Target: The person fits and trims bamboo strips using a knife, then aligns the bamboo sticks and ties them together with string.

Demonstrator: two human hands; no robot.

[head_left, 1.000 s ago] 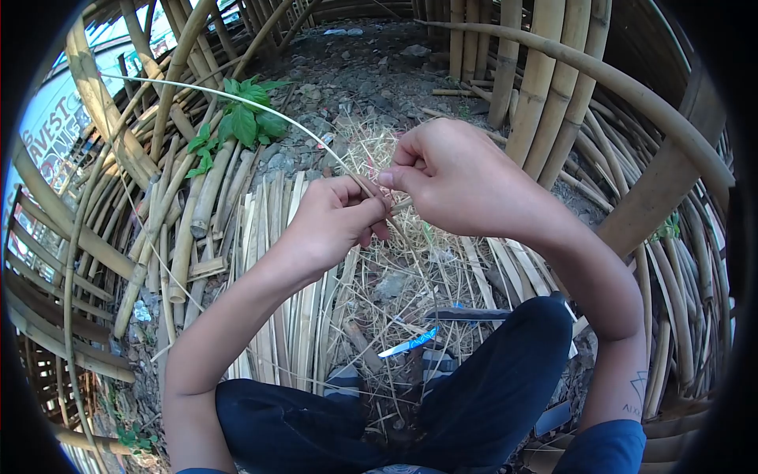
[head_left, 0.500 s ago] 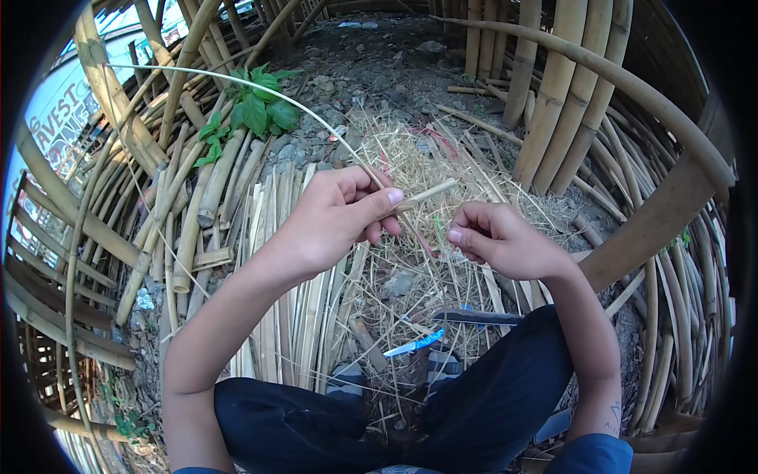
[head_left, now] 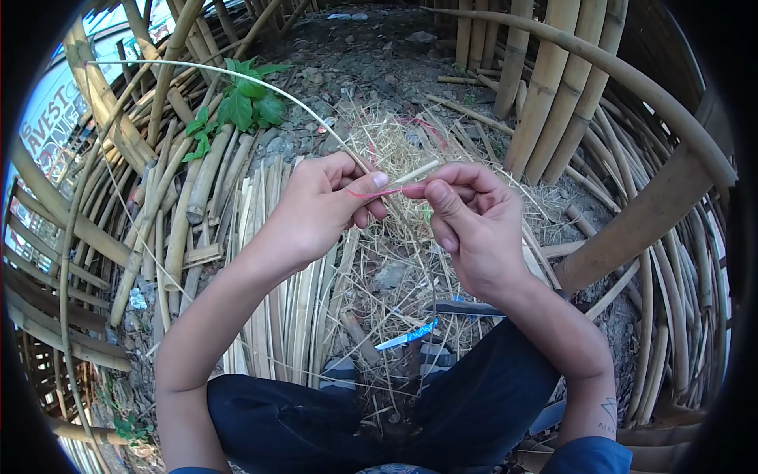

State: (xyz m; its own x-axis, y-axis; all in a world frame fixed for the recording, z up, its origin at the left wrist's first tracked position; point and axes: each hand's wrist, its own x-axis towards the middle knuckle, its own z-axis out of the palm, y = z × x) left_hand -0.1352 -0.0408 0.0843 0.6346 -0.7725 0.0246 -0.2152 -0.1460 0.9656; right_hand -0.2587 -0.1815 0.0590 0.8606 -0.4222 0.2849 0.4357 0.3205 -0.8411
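My left hand [head_left: 316,209] is closed around a long thin bamboo strip [head_left: 276,92], which arcs up to the far left. A short pale bamboo piece [head_left: 421,171] sticks out beyond its fingers, crossing the strip. Under my left thumb runs a red string [head_left: 369,194], lying across the crossing. Its other end is pinched in my right hand [head_left: 478,229], close beside the left. Below them on the ground lies a small knife with a blue patterned handle [head_left: 423,330]. A dark blade [head_left: 466,308] rests near my right knee, its far end hidden behind the leg.
Split bamboo slats [head_left: 276,276] lie left of my feet. Straw-like shavings [head_left: 395,142] are heaped in front. Bamboo poles [head_left: 545,87] stand at the right, and a curved pole [head_left: 616,69] crosses above. A green plant [head_left: 251,103] grows at the back left.
My right hand has come left and up to my left hand. A red string is now stretched between them over the bamboo; the left hand keeps its hold.
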